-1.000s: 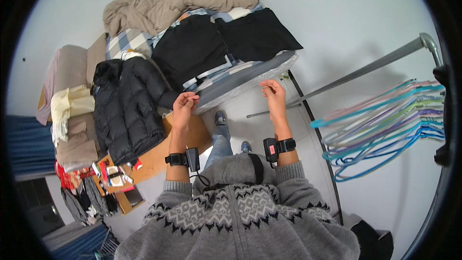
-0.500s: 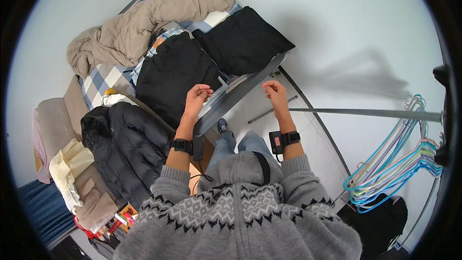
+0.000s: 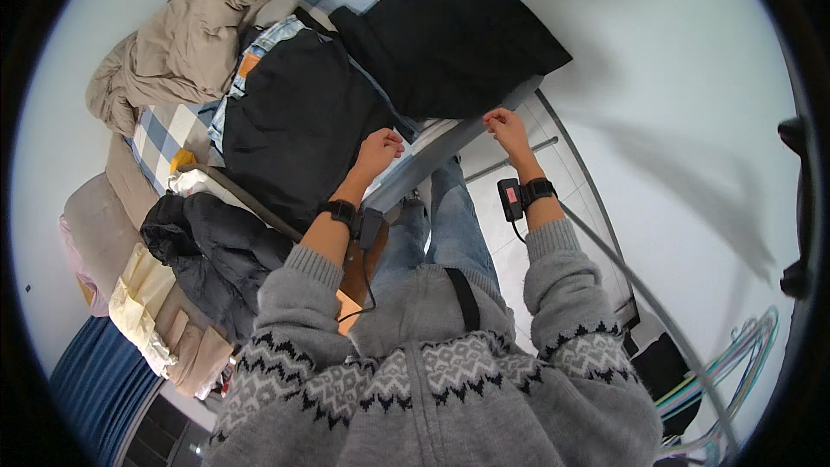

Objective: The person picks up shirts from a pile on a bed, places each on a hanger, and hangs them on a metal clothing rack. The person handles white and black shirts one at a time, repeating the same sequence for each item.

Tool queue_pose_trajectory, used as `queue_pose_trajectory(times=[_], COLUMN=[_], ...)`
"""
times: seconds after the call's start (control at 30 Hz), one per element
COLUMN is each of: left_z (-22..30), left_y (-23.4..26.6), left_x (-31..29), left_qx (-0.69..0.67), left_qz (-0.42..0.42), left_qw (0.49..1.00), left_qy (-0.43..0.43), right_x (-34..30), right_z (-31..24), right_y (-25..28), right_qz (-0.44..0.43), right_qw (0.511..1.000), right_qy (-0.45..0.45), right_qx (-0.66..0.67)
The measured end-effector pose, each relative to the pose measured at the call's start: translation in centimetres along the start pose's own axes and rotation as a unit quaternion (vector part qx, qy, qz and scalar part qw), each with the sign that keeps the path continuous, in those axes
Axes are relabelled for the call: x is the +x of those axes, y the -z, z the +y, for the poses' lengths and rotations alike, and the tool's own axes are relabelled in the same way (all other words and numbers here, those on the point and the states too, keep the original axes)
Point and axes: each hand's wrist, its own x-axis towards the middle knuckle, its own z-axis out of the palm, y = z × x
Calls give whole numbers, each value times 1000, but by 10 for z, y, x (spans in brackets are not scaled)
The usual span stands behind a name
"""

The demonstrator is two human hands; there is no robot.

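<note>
My left hand [image 3: 380, 152] hangs over the bed's near edge, beside a black folded garment [image 3: 294, 117]; its fingers are loosely bent and hold nothing. To its right, my right hand [image 3: 508, 131] is just in front of a second, squarish black garment [image 3: 450, 43], fingers half curled and nothing between them. Neither hand visibly grips cloth. Light blue denim [image 3: 226, 117] shows from under the left black garment. Both wrists wear black straps with small boxes.
A beige quilt [image 3: 186, 47] lies bunched on the checked bedding [image 3: 173, 134]. A black puffer jacket [image 3: 216, 251] and a cream cloth [image 3: 140, 290] lie at left. A grey metal rail [image 3: 635, 281] crosses at right, with several coloured hangers [image 3: 735, 372] lower down.
I have come nearer the bed, and the garments sit larger in view. Both hands have shifted slightly right and up in the picture. The hangers now show lower at the right.
</note>
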Motion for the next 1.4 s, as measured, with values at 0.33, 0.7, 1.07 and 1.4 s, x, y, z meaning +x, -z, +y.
queue_pose_trajectory(times=[0.33,0.7,1.07,1.4], left_z=[31,49,96,164], left_y=[-62,-90,-85,-80], left_x=[154,244,235,147], left_qx=[268,295,149,96], left_qz=[165,114,27,-129], left_qw=[936,949,987,981], left_qy=[-156,20,62,-108], right_x=[113,141,149,130], right_z=[21,11,8,-57], right_y=[11,8,10,28], right_qz=[23,16,-110,82], right_qw=[939,900,941,983], right_qy=[145,110,61,123], right_qx=[-311,-422,-315,-106])
